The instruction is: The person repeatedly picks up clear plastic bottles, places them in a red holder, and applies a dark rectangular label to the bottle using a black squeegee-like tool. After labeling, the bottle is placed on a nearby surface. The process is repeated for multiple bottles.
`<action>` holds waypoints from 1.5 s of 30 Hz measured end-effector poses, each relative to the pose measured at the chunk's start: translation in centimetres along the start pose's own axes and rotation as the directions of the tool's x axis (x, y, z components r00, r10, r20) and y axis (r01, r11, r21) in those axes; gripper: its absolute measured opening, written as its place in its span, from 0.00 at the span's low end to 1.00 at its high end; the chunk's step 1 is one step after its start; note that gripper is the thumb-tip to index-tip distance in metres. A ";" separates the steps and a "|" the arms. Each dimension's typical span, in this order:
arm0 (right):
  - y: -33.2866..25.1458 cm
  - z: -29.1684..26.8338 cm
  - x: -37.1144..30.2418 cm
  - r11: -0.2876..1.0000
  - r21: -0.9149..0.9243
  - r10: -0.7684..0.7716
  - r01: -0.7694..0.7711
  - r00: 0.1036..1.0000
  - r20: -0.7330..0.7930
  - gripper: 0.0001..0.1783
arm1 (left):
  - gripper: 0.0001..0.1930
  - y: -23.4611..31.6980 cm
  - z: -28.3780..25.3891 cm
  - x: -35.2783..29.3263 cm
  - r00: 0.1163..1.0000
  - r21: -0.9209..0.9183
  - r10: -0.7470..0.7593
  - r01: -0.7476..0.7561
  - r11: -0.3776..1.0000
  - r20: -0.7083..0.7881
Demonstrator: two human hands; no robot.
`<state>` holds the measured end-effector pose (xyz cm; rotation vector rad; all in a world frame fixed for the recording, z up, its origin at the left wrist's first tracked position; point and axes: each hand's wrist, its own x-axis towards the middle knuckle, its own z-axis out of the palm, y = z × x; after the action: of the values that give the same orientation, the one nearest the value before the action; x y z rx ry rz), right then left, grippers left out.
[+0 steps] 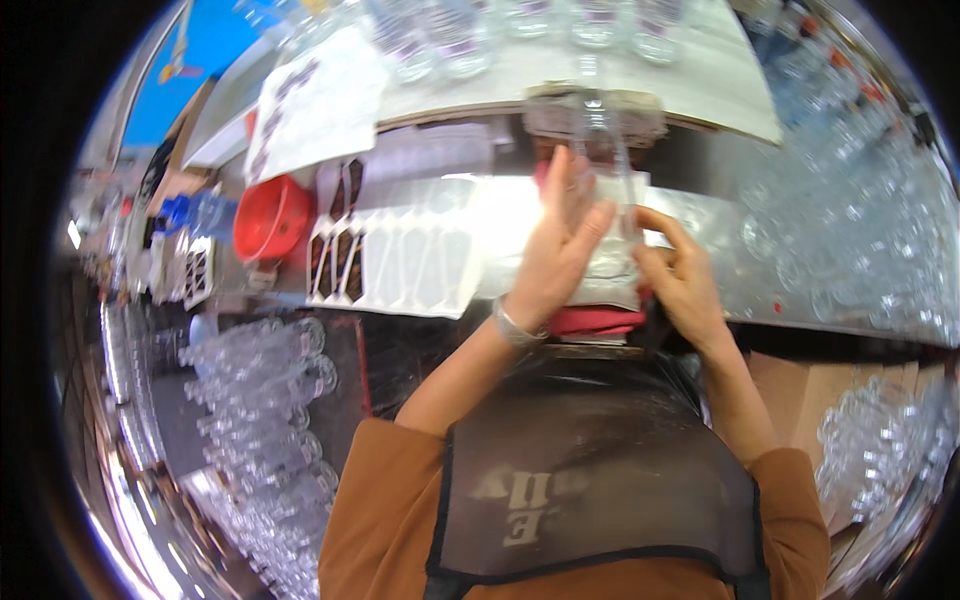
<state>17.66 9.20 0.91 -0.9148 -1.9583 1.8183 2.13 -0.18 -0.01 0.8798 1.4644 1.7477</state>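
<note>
A clear glass bottle [600, 125] lies in front of me, its neck pointing away and resting on a folded cloth pad [645, 110]. My left hand [560, 240] lies along the bottle's left side, its fingers stretched out and the thumb across the near part. On the right side my right hand [680, 270] has bent fingers, with thumb and fingertips drawn close at the bottle's near right edge. Blur hides what is between them. Beneath the hands are a white sheet [605, 290] and a red cloth [598, 322].
Left of my hands lies a label sheet [400, 255] with several cut-out gaps, beside a red bowl [268, 225]. Upright bottles [455, 45] stand on the white board [700, 85] ahead. Clear bottles crowd the right [850, 200], lower left [265, 400] and a cardboard box [785, 400].
</note>
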 end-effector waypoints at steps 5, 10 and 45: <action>2.4 -2.8 -0.8 0.994 0.101 -0.026 0.033 0.997 -0.076 0.21 | 0.39 -0.1 -10.4 0.7 0.953 0.750 0.217 0.017 0.661 -0.212; 3.3 -3.6 -0.6 0.996 0.084 0.014 -0.005 0.995 -0.096 0.19 | 0.45 -3.5 -24.9 3.6 0.900 0.913 0.170 0.381 0.142 -0.402; 3.6 -3.8 -0.7 0.999 -0.016 -0.047 0.045 0.988 -0.148 0.14 | 0.34 -0.4 -14.6 -8.0 0.983 0.972 0.143 -0.144 0.183 0.119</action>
<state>21.37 11.66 -1.91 -0.9709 -1.8852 1.6639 -5.83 -14.51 -2.92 1.6772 2.6178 0.6098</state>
